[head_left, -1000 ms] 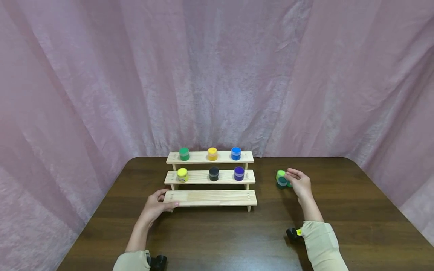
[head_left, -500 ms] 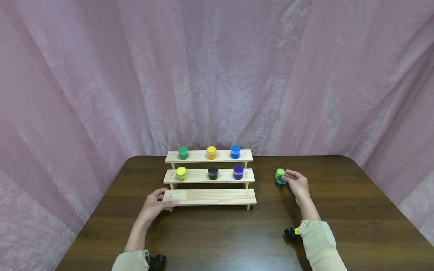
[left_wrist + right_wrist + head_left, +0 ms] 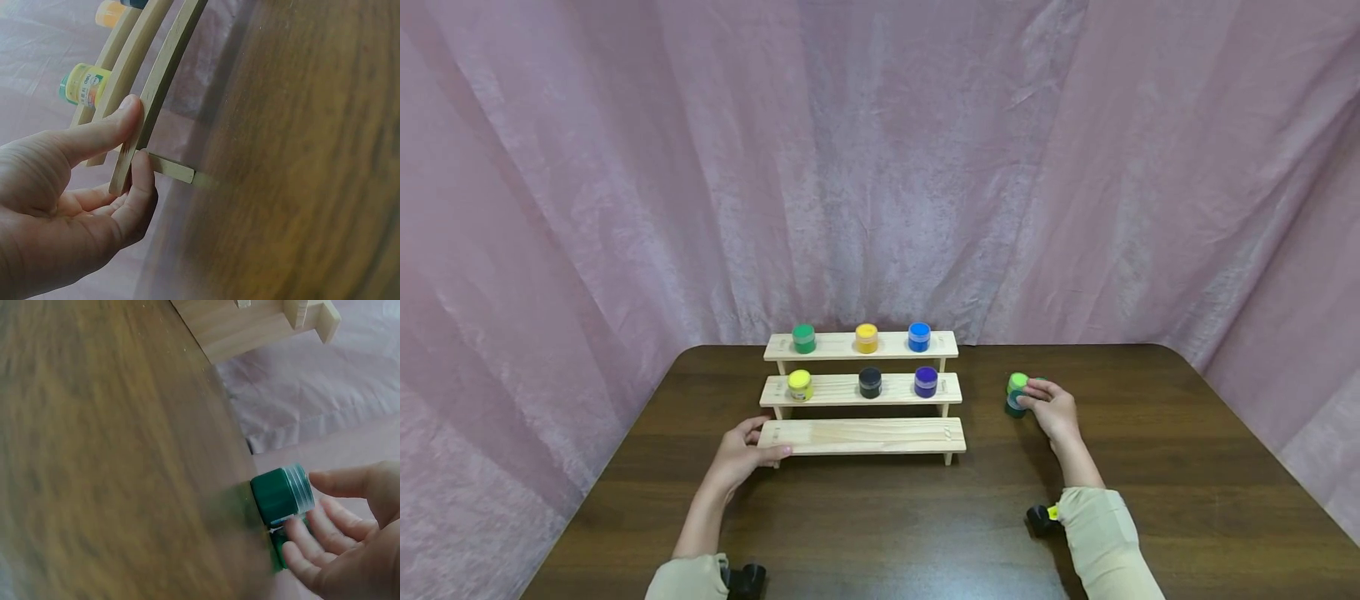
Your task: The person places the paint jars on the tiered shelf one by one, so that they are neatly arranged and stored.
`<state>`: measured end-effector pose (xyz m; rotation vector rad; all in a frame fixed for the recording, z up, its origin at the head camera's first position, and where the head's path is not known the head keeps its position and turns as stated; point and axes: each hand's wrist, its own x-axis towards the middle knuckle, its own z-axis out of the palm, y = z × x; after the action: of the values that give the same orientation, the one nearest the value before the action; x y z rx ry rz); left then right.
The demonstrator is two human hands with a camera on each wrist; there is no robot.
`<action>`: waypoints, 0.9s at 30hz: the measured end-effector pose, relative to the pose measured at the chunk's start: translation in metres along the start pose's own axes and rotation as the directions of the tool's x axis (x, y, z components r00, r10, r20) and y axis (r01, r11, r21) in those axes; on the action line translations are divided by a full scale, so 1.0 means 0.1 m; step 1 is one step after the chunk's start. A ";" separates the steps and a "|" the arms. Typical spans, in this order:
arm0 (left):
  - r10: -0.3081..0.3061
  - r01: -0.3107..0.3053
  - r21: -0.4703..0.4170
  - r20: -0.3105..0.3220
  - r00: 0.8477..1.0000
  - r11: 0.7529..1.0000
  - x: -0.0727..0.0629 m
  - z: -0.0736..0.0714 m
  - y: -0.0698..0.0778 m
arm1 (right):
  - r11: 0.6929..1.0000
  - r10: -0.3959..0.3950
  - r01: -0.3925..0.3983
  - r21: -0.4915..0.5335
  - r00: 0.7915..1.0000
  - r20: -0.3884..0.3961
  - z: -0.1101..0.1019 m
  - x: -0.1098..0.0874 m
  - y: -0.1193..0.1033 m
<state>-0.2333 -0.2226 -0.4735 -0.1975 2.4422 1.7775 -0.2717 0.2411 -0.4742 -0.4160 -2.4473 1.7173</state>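
Observation:
My left hand [image 3: 743, 452] grips the left end of the lowest step of a three-step wooden display stand [image 3: 865, 436], thumb on top and fingers below, as the left wrist view [image 3: 87, 187] shows. On the right, my right hand [image 3: 1054, 411] is at a dark green paint jar [image 3: 1015, 405] standing on the table. The right wrist view has the thumb at the lid edge of this jar [image 3: 278, 497] and loosely bent fingers along its other side. A light green paint jar [image 3: 1017, 382] stands just behind it. Another green jar [image 3: 279, 545] is partly hidden by the fingers.
The top step carries green [image 3: 803, 339], orange-yellow [image 3: 867, 338] and blue [image 3: 919, 337] jars. Yellow [image 3: 800, 385], black [image 3: 870, 382] and purple [image 3: 926, 382] jars stand on the middle step. A pink curtain [image 3: 880, 167] hangs behind the brown table [image 3: 865, 525].
My right hand has moved slightly left, its fingers now overlapping the dark green jar, which has shifted a little left. The left hand keeps its hold on the stand.

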 end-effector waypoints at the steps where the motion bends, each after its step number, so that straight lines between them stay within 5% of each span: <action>1: -0.001 0.001 0.001 -0.001 1.000 1.000 0.00 0.00 0.00 | 1.000 -0.001 0.001 -0.017 1.000 0.007 0.01 0.00 0.01; 14: -0.003 0.003 0.002 0.001 1.000 1.000 0.00 0.00 0.00 | 0.995 0.027 -0.014 -0.096 0.990 0.141 0.04 -0.02 0.01; 27: -0.007 0.007 -0.004 0.001 1.000 1.000 0.00 0.00 0.01 | 0.994 0.005 0.009 -0.107 0.991 0.132 0.07 0.01 0.04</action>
<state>-0.2331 -0.2222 -0.4725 -0.2051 2.4346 1.7791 -0.2738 0.2366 -0.4800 -0.3209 -2.6409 1.6676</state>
